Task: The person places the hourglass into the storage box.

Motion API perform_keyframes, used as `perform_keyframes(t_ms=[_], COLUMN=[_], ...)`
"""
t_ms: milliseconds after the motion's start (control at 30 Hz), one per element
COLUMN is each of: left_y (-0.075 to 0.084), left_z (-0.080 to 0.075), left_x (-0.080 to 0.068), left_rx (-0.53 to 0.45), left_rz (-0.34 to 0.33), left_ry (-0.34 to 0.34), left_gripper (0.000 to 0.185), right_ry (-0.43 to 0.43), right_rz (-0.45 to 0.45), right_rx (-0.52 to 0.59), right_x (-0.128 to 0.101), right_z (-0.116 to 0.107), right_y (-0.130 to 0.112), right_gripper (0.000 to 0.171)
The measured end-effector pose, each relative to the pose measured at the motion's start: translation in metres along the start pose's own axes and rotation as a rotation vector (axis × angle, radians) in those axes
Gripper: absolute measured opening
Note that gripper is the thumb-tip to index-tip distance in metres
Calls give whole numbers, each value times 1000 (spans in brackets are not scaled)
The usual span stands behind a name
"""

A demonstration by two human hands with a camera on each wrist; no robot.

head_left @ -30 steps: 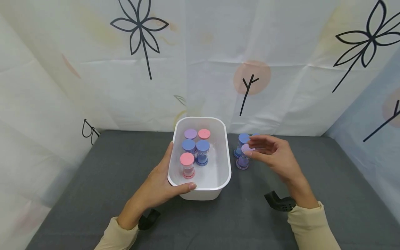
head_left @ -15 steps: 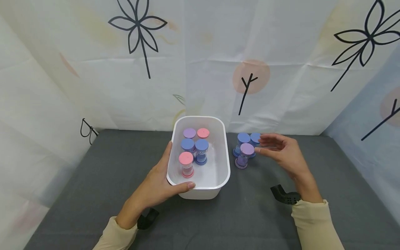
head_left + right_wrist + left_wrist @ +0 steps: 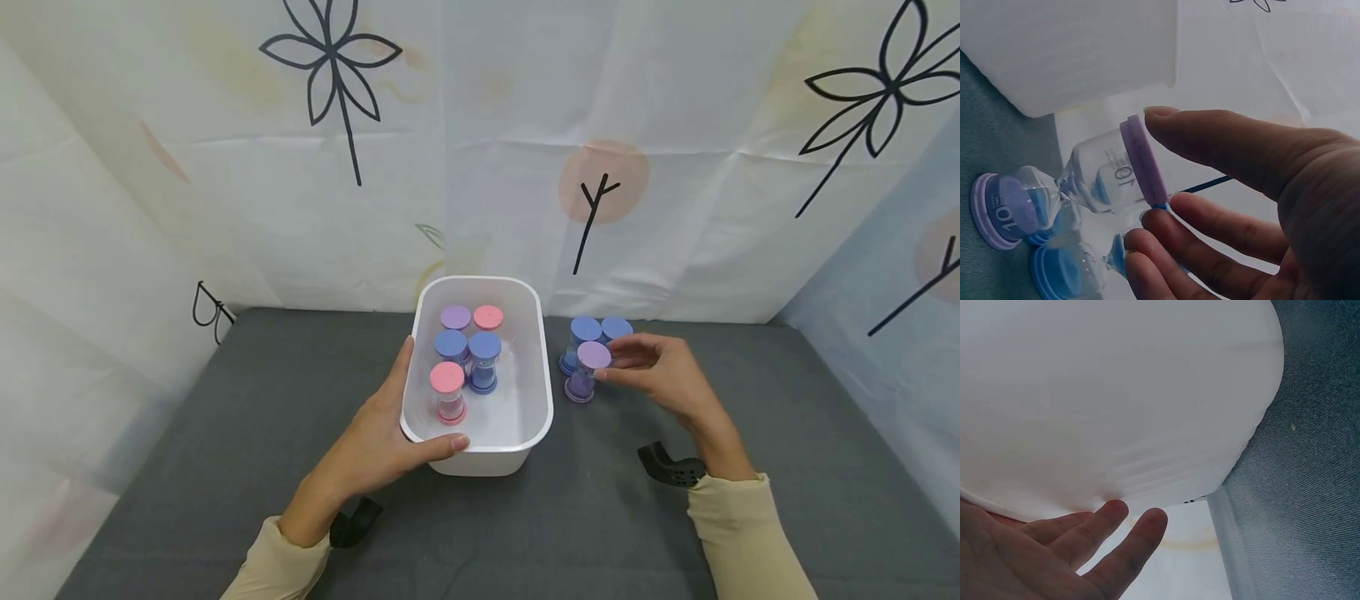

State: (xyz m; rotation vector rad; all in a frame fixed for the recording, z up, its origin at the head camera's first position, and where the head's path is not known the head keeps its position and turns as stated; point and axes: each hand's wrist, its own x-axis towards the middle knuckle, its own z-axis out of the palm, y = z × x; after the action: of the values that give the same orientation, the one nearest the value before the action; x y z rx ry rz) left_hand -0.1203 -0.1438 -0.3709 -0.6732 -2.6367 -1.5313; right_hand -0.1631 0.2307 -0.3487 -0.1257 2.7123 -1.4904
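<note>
The purple-capped sand timer (image 3: 588,371) stands upright on the grey mat (image 3: 225,433), just at 3 o'clock of the white bin (image 3: 543,375). The right hand (image 3: 660,375) pinches its top cap: the thumb lies on the cap, the fingertips (image 3: 1160,222) touch under its rim. Two blue-capped timers (image 3: 600,329) stand touching it at 12 o'clock. The left hand (image 3: 382,442) grips the bin's near left corner, thumb over the rim. Five timers stand inside the bin; its near part is free. Open mat lies at 3 and 6 o'clock.
</note>
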Motion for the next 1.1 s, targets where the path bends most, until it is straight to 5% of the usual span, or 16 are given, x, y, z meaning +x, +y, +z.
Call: perform_keyframes(t_ms=[1100], left_y=[2], left_z=[0], left_x=[0], left_rx=[-11], left_rz=[-11], left_ry=[2], left_gripper=[123], right_ry=[96], right_rz=[-10], right_rx=[-76], right_x=[8], right_z=[24], right_y=[7], right_gripper=[57])
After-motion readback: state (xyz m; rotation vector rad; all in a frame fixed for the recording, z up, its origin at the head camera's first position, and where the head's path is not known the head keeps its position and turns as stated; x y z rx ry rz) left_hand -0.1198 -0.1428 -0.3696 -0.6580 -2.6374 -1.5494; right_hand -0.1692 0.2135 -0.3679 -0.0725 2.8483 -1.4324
